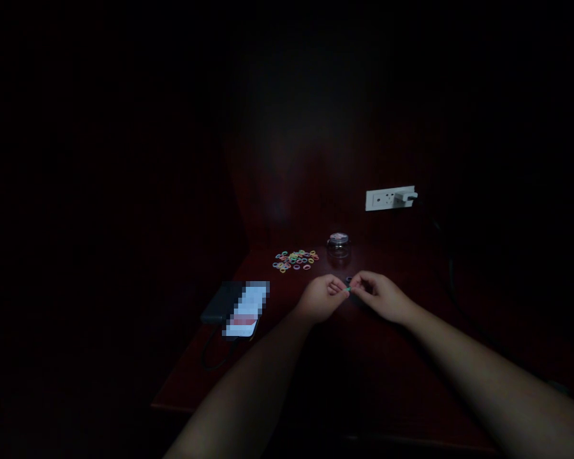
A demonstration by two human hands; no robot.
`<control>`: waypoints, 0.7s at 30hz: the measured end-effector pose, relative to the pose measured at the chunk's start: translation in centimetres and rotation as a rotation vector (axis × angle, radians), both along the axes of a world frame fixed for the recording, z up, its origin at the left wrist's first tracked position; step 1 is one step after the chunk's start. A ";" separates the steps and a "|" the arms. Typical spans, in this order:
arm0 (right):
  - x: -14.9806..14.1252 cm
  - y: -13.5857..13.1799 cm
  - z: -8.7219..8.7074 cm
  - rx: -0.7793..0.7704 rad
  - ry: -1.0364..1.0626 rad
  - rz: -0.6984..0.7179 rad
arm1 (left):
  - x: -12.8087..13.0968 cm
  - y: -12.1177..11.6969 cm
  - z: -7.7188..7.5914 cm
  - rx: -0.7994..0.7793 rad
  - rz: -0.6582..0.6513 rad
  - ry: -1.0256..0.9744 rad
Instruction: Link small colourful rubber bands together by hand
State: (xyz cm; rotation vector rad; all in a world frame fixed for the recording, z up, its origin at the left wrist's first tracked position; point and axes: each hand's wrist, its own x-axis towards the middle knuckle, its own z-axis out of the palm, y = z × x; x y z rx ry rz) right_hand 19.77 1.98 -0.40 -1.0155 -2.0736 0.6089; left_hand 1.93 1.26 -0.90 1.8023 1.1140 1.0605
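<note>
My left hand (323, 297) is closed in a pinch on a small green hair band (347, 289). Opposite it, my right hand (380, 296) pinches the other side of the same band, so the two sets of fingertips almost meet. Just behind the fingertips a dark purple band (349, 279) shows, partly hidden by my right hand. Beyond my left hand lies a loose pile of small coloured hair bands (296, 260) on the dark red table. To the right of the pile stands a clear round jar (338, 248) with a lid on.
At the left of the table (186, 382) lies a phone (249, 309) with a lit, blurred screen, against a dark flat box (217, 303) with a cable. A white wall socket (387, 198) holds a plug, its cord running down on the right. The surroundings are very dark.
</note>
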 end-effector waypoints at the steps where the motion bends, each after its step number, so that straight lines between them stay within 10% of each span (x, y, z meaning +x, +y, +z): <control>1: 0.0 0.0 0.0 -0.017 -0.003 0.008 | 0.0 0.0 -0.1 0.007 0.000 0.003; 21: -0.3 -0.3 0.2 -0.078 0.001 0.074 | 0.0 0.1 0.2 0.078 0.010 0.024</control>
